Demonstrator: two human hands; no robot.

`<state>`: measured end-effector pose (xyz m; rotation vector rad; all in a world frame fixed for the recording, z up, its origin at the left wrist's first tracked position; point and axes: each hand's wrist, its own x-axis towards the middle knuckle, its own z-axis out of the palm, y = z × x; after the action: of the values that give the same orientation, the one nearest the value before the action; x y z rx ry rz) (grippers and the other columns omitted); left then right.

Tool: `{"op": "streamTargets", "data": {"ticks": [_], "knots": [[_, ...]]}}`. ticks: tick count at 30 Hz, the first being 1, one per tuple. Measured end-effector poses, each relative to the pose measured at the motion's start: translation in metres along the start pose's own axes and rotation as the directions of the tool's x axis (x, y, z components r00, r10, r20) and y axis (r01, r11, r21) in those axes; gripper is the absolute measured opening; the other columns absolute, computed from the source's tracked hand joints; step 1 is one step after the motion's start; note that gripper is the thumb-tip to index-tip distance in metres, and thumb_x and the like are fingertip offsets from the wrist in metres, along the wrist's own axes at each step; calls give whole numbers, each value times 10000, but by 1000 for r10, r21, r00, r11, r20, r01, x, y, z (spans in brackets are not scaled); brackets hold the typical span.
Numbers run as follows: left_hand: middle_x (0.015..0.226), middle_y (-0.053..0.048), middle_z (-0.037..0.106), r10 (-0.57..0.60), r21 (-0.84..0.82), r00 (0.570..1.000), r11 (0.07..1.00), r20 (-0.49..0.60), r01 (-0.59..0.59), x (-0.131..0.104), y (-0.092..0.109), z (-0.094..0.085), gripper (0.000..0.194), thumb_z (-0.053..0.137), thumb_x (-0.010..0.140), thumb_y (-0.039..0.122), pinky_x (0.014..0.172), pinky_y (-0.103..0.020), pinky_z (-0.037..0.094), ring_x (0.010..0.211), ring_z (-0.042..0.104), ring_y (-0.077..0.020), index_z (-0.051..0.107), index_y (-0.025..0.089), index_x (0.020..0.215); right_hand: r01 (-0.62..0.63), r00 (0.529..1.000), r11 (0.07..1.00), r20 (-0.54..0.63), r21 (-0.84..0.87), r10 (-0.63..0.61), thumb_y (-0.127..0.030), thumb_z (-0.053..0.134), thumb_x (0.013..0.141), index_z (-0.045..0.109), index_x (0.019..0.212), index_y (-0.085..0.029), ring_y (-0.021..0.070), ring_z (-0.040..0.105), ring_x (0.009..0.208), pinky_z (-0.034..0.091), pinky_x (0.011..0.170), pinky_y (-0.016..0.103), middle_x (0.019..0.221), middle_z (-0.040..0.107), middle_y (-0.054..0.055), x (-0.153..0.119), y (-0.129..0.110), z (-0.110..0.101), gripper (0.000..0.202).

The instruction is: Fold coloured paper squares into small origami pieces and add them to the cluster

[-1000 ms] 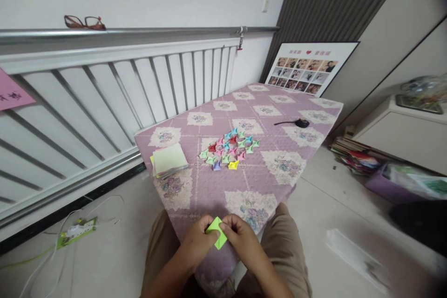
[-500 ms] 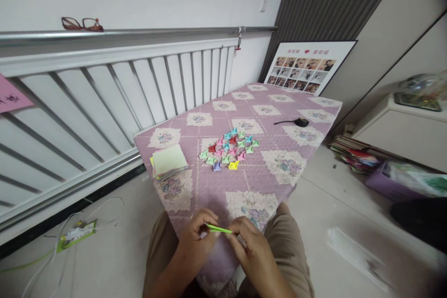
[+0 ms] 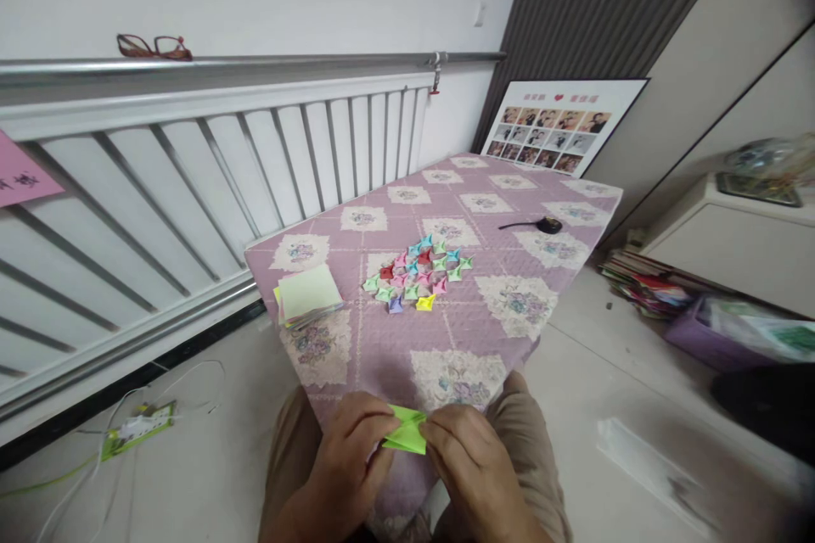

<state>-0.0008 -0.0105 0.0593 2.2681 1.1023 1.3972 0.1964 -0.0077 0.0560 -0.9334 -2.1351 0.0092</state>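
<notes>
At the left of the bench (image 3: 382,356) lies a pile of square paper (image 3: 310,293), its edges not quite even, probably put there so one sheet can be taken easily. The left hand (image 3: 353,450) has its fingers clamped on the left end of the green paper (image 3: 407,439). This paper is folded, and it is in the air between the two hands, above the near corner of the bench. Beyond it, small folded paper shapes (image 3: 424,303) in many colours stand close together in slanting rows, maybe so that they take little place and do not disturb the hands. The right hand (image 3: 468,454) has its fingers closed on the right edge of the green paper; such a grip from two sides seems to keep the thin folds steady.

The bench has a purple cloth with flower patches. In the room, from the left, there are a pink note (image 3: 25,174), a power strip (image 3: 138,431) on the floor, glasses (image 3: 154,48) on a metal pipe, and a white radiator (image 3: 323,144). Further right come a black object (image 3: 548,225) with a thin tail, a photo board (image 3: 553,119) leaning behind the bench, and a purple box (image 3: 713,346).
</notes>
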Motion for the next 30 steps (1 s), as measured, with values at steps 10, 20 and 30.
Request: {"op": "streamTargets", "data": {"ticks": [10, 20, 30], "knots": [[815, -50, 658, 209, 115, 978, 972, -12, -206, 11, 9, -10, 221, 515, 843, 20, 715, -285, 543, 814, 612, -163, 625, 173, 960, -55, 998, 997, -16, -54, 54, -193, 484, 948, 611, 1082, -188, 170, 609, 855, 524, 735, 289, 947, 646, 75, 0, 3, 2, 185], [815, -43, 643, 90, 31, 996, 995, -15, -90, 4, 6, -1, 230, 494, 818, 5, 707, -262, 521, 783, 600, -149, 623, 177, 897, -86, 996, 993, 36, 83, 83, -158, 490, 924, 628, 1026, -219, 183, 602, 831, 505, 730, 307, 904, 665, 60, 2, 8, 5, 182], [703, 4, 578, -698, -319, 618, 531, 361, 785, -14, -20, 36, 60, 547, 739, 233, 641, -258, 415, 677, 534, -149, 564, 176, 737, -764, 601, 308, 450, 567, 661, -424, 574, 833, 618, 772, -190, 127, 485, 600, 398, 568, 236, 644, 529, -24, -3, 14, 27, 246]]}}
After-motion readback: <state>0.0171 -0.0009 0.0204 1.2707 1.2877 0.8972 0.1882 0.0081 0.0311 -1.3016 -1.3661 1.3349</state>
